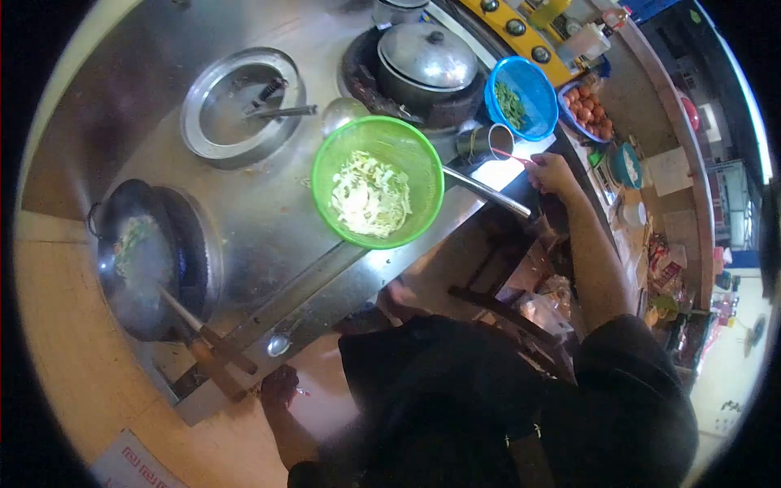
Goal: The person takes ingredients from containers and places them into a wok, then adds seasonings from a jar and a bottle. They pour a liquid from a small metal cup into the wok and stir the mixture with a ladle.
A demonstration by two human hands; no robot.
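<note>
1. The steel bench (268, 211) runs from the left grip across to the right grip, carrying every pot and bowl.
2. Left hand (279, 385) is low at the bench's near edge, fingers curled shut, by the look of it around the end of the wooden wok handle (213, 351), though blur hides the exact hold.
3. Beyond that grip sits the dark wok (146, 260), steaming, greens inside, a spatula (185, 313) slanting into it.
4. Right hand (551, 172) reaches out at the far side, fingers pinched closed on a thin red stick (511, 154) dipping into the metal cup (488, 140).
5. Just inward of the right grip: the green colander (342, 154) of shredded cabbage, a ladle handle (486, 193) passing under it.
6. Past the cup, a blue colander (533, 85) with greens.
</note>
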